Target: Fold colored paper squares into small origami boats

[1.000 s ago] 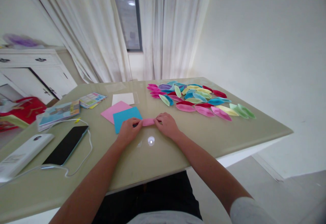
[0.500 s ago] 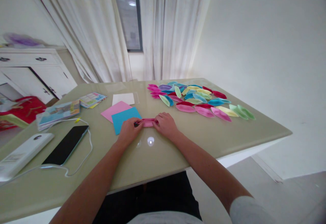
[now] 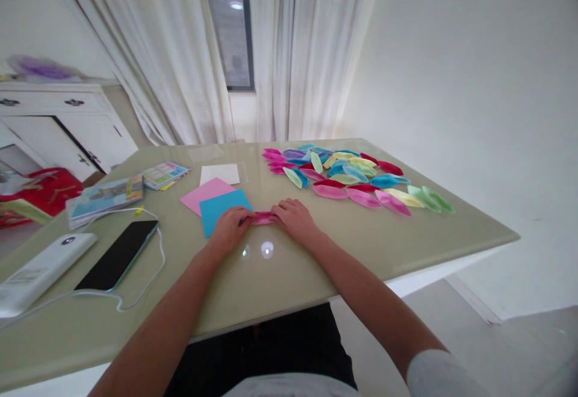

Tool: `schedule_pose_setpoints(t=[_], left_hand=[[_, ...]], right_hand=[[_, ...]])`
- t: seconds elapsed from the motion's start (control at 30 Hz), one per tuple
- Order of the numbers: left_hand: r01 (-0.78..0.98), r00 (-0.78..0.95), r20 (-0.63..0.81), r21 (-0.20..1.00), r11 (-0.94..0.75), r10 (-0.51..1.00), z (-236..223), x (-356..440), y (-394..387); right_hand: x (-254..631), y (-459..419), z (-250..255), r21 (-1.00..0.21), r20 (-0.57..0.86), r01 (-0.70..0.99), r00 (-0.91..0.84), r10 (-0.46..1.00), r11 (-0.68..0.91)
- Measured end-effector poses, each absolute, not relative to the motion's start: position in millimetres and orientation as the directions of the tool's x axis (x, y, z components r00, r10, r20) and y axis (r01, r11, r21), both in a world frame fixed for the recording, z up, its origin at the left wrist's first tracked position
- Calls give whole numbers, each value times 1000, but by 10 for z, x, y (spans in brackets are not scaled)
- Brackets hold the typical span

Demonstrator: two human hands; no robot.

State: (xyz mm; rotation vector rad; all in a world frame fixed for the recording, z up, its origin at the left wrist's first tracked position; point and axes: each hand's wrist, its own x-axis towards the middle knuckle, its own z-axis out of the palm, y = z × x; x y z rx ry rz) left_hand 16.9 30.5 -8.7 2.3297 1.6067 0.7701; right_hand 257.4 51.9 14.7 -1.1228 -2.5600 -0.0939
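A narrow folded pink paper (image 3: pixel 262 218) spans the gap between my two hands, just above or on the table. My left hand (image 3: pixel 229 226) pinches its left end, and my right hand (image 3: pixel 292 216) pinches its right end. Both sets of fingertips hide the ends of the paper. Partly under my left hand lies a blue square sheet (image 3: pixel 221 207), which overlaps a pink square sheet (image 3: pixel 203 195). To the right and beyond my right hand spread several folded paper boat shapes (image 3: pixel 347 171) in pink, red, blue, green, yellow and purple.
A white sheet (image 3: pixel 220 173) lies behind the squares. Booklets (image 3: pixel 108 198), a black-screened phone (image 3: pixel 120 256), a white power bank (image 3: pixel 43 273) and a white cable (image 3: pixel 149 285) occupy the left of the table (image 3: pixel 280 300). Curtains (image 3: pixel 311 53) hang beyond.
The pink paper between my hands showed a flat face, then an opened trough with raised edges, and now looks narrower. Both hands stay at its ends, with only small finger shifts.
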Motion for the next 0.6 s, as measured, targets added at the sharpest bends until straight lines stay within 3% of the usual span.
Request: schedule_pose_setpoints(t=[0.2,0.6], left_hand=[[742,390,323,444,-502,862,-45,82,301],[744,355,412,419,-520,839,-57,-52,340]], right_hand=[[2720,581,117,-150,367,643,-669,646,751],[2777,610,124,-373,471,551,-580,664,746]])
